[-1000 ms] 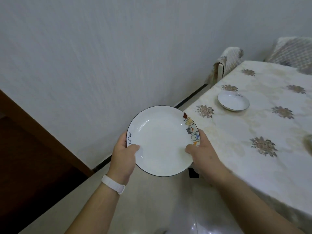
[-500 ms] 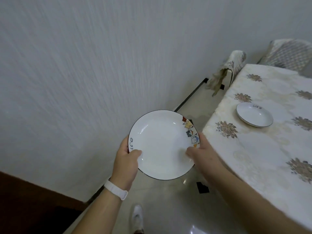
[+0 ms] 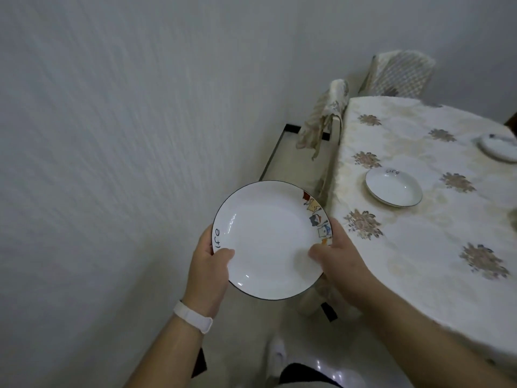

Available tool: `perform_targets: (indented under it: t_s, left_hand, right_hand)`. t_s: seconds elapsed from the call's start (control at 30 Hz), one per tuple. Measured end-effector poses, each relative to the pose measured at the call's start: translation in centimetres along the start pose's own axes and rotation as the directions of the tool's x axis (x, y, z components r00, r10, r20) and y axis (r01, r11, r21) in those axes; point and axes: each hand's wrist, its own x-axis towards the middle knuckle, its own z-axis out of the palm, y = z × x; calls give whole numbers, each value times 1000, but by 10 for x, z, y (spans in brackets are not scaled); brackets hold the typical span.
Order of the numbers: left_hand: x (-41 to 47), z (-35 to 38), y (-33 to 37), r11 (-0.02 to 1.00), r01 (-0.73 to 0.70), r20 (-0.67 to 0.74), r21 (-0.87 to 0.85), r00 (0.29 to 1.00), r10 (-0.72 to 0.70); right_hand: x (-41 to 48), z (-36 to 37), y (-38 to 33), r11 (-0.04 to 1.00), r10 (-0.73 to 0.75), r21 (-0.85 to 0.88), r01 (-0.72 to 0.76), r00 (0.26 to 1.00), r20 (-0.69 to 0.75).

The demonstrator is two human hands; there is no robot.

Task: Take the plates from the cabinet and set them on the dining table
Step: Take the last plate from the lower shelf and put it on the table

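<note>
Head view: left hand point(image 3: 208, 271) and right hand point(image 3: 340, 259) grip plate point(image 3: 268, 239) edges, fingers apparently beneath.

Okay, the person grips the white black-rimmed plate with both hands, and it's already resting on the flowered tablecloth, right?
Not quite. The left hand and right hand do grip the white black-rimmed plate, but it is not resting on the flowered tablecloth: the head view shows it held in the air beside the table's edge.
</note>
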Motion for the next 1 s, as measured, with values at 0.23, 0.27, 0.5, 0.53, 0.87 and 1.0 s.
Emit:
perform_targets:
  t_s: [0.23,0.27,0.5,0.53,0.87,1.0]
  left_hand:
    - [102,51,-22,997,67,110,35,991,-71]
    - [119,56,-24,996,79,104,40,991,-83]
    - [265,106,-9,993,93,53,75,994,-97]
    - [282,117,-3,994,86,79,73,993,-91]
    - [389,213,28,999,13,228,45,973,-23]
    - [431,247,32,993,-1,329,119,944,-39]
  right_hand:
    - [93,-28,12,994,72,94,-57,984,-162]
    - [111,-28,10,992,86,100,-71,983,-160]
    - [259,-46,-18,996,87,50,-80,983,-160]
    - [273,-54,-24,995,94,54,-86,981,-170]
    - [365,-131,-71,988,38,152,3,964,-262]
    - [390,-150,-63,984,86,180,-20,926,-367]
